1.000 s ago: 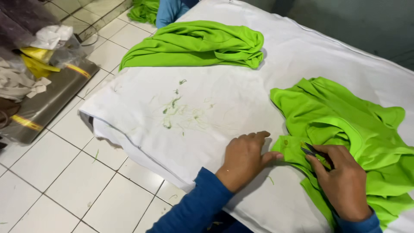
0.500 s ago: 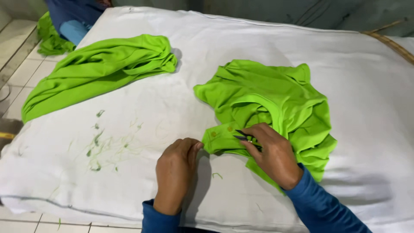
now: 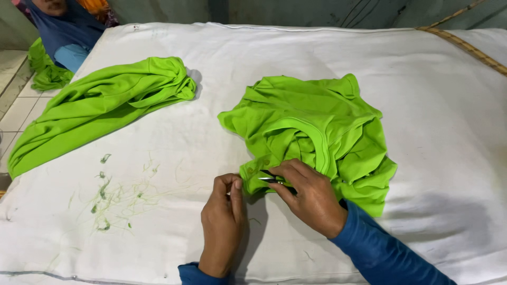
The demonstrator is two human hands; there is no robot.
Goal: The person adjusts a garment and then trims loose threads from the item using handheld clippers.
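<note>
While we look down over the white padded table (image 3: 369, 53), we note our right hand (image 3: 311, 198) resting on the near-left edge of a crumpled lime-green garment (image 3: 317, 126), fingers closed around a small pair of thread snips (image 3: 272, 179) whose blades point left toward what looks like a buttoned strip of the fabric. That grip reads as a pinch, thumb and forefinger clamped on the tool, probably so the tips can reach loose threads at the seam. Our left hand (image 3: 224, 221) sits just beside it on the bare cloth, fingertips drawn together near the garment's corner; we cannot tell whether it pinches a thread or only touches the edge, though its place suggests it steadies the fabric. The garment lies bunched near the middle of the table, neckline band turned up toward us, likely so the section being worked stays closest. On the near left we see a scatter of green thread clippings (image 3: 113, 195) on the white cover, well apart from the hands. Farther left lies a second green garment (image 3: 105, 105), loosely rolled and set aside. At the far left corner another person's blue sleeve (image 3: 71, 55) shows beside more green fabric (image 3: 47, 74) off the table edge.
</note>
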